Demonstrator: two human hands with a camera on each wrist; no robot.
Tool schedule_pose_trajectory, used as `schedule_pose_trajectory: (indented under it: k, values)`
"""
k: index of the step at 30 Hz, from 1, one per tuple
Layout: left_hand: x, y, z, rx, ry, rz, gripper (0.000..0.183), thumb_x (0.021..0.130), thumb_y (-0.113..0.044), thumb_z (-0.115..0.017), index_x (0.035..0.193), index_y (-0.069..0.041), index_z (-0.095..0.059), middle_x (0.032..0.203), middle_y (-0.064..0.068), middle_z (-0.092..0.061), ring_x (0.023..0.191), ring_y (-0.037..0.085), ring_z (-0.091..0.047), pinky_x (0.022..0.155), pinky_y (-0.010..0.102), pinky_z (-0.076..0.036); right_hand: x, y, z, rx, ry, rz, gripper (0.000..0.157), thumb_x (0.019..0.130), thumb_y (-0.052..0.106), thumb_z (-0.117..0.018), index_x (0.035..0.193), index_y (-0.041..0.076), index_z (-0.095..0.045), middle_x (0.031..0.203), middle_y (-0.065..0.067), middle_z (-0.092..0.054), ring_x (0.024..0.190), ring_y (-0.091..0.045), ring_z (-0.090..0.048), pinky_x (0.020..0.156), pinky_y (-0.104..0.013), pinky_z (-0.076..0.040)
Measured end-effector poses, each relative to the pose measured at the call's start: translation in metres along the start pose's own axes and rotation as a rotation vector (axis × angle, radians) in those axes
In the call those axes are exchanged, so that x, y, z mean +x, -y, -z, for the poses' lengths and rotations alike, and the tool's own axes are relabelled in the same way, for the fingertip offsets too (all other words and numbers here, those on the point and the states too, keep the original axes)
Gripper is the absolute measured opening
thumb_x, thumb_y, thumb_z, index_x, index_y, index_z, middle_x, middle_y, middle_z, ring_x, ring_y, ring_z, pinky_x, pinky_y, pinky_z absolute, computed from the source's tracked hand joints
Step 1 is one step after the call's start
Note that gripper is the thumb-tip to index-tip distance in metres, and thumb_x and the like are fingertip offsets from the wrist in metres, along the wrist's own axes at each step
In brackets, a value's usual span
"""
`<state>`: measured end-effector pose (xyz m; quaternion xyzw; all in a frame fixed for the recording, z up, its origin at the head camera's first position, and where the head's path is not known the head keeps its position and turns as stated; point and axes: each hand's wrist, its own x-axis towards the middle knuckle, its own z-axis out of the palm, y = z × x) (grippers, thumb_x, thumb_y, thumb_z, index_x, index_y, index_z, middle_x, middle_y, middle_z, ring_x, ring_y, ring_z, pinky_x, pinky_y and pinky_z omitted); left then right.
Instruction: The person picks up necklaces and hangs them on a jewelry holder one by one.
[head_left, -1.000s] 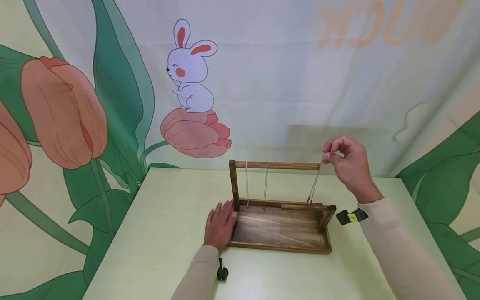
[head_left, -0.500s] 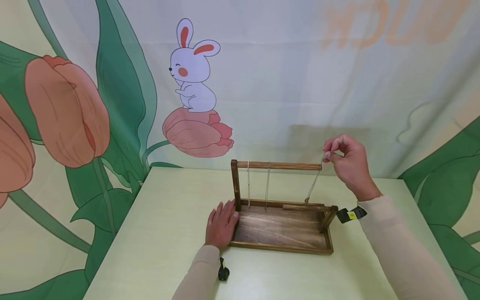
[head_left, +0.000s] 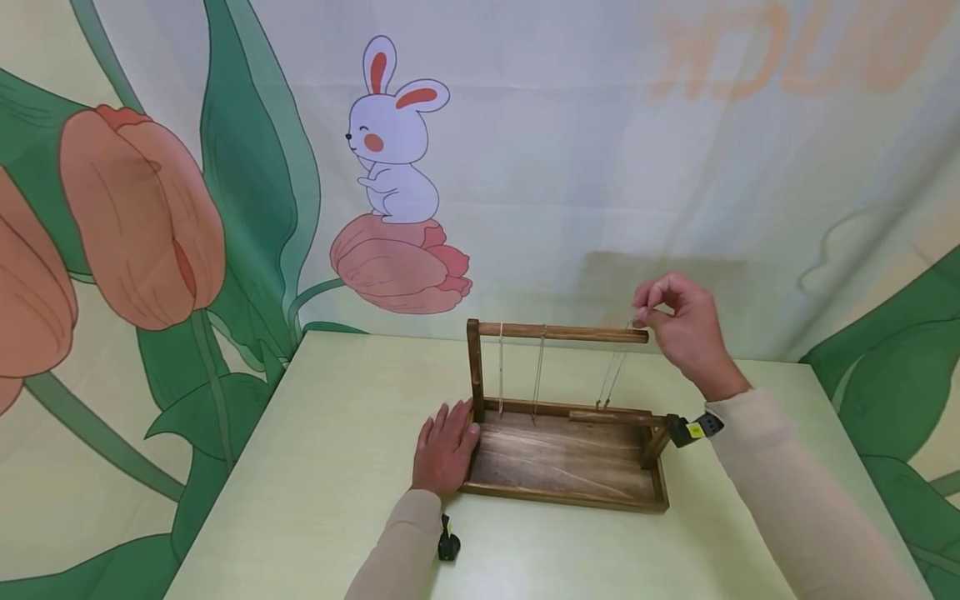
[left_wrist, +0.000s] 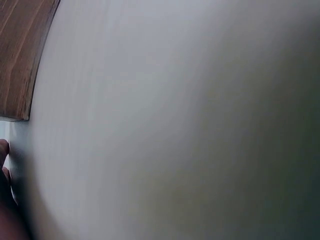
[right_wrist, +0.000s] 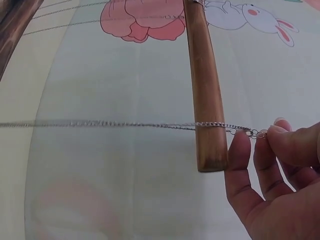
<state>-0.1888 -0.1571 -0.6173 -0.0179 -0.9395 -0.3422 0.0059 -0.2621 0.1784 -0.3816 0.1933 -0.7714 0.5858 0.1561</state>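
Observation:
A dark wooden jewelry stand [head_left: 558, 450] with a tray base and an upper bar [head_left: 570, 332] stands on the table. My left hand [head_left: 444, 450] rests against its left side, fingers extended. In the left wrist view a corner of the stand's wood [left_wrist: 17, 60] shows. My right hand [head_left: 686, 333], at the free right end of the bar, pinches a thin silver chain necklace [right_wrist: 100, 123] near its clasp between thumb and fingers. The necklace lies across the bar, close to its tip, and its lower part hangs slanting toward the tray. Two other chains [head_left: 501, 367] hang further left on the bar.
A lower, shorter wooden bar [head_left: 611, 416] on a right-hand post [head_left: 656, 442] crosses above the tray's back right. Behind the pale table [head_left: 352, 400] hangs a printed curtain [head_left: 540, 167] with a rabbit and tulips.
My right hand has moved a little left and down relative to the stand. The necklace has shifted from the bar's tip to across the bar, just inside the tip. My left hand stays in place.

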Motion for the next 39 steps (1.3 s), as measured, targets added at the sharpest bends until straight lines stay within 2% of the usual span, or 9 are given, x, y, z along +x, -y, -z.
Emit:
schedule_pose_trajectory:
  k: [4,13,20,30,36,39]
  values:
    - [0.001,0.001,-0.002,0.003,-0.008,-0.006,0.059,0.112,-0.050,-0.033,0.165,-0.025,-0.033,0.171,0.003,-0.036,0.163,0.031,-0.021,0.134,0.054,-0.010,0.001,0.001,-0.006,0.004,0.026,0.005,0.019,0.090,-0.023,-0.061,0.084,-0.011,-0.047,0.089,0.003,-0.064,0.083,-0.017,-0.065,0.070,-0.021,-0.063]
    - [0.002,0.001,-0.004,-0.007,-0.010,-0.003,0.059,0.112,-0.051,-0.032,0.165,-0.026,-0.032,0.171,0.002,-0.036,0.164,0.030,-0.020,0.133,0.053,-0.009,0.001,0.003,-0.018,-0.015,0.063,0.016,0.018,0.092,-0.019,-0.062,0.083,-0.010,-0.049,0.092,-0.003,-0.064,0.088,-0.013,-0.063,0.072,-0.017,-0.061]
    - [0.000,0.000,-0.008,-0.007,0.005,-0.012,0.059,0.112,-0.051,-0.031,0.165,-0.025,-0.033,0.171,0.004,-0.036,0.164,0.031,-0.020,0.133,0.054,-0.009,-0.003,0.007,-0.026,-0.015,0.081,0.004,0.019,0.094,-0.017,-0.062,0.083,-0.008,-0.049,0.095,-0.008,-0.064,0.086,-0.015,-0.063,0.072,-0.020,-0.061]
    - [0.003,-0.001,-0.005,-0.020,-0.003,-0.014,0.056,0.112,-0.044,-0.037,0.165,-0.024,-0.033,0.171,0.005,-0.036,0.164,0.031,-0.020,0.134,0.054,-0.009,-0.002,0.010,-0.036,-0.051,0.103,0.007,0.016,0.097,-0.014,-0.059,0.085,-0.007,-0.051,0.098,-0.015,-0.066,0.088,-0.013,-0.063,0.077,-0.017,-0.057]
    - [0.008,0.002,-0.004,-0.041,0.018,-0.026,0.058,0.111,-0.049,-0.037,0.165,-0.027,-0.033,0.170,0.003,-0.037,0.163,0.032,-0.020,0.133,0.055,-0.010,-0.007,0.010,-0.036,-0.072,0.105,0.035,0.014,0.096,-0.015,-0.059,0.085,-0.006,-0.055,0.098,-0.019,-0.068,0.087,-0.013,-0.066,0.078,-0.016,-0.056]
    - [0.008,0.002,0.001,-0.085,0.032,-0.016,0.059,0.110,-0.049,-0.040,0.163,-0.022,-0.036,0.168,0.006,-0.040,0.163,0.035,-0.021,0.132,0.057,-0.009,-0.011,0.011,-0.034,-0.104,0.130,0.038,0.010,0.097,-0.011,-0.062,0.090,-0.004,-0.061,0.101,-0.018,-0.069,0.089,-0.013,-0.068,0.077,-0.015,-0.056]
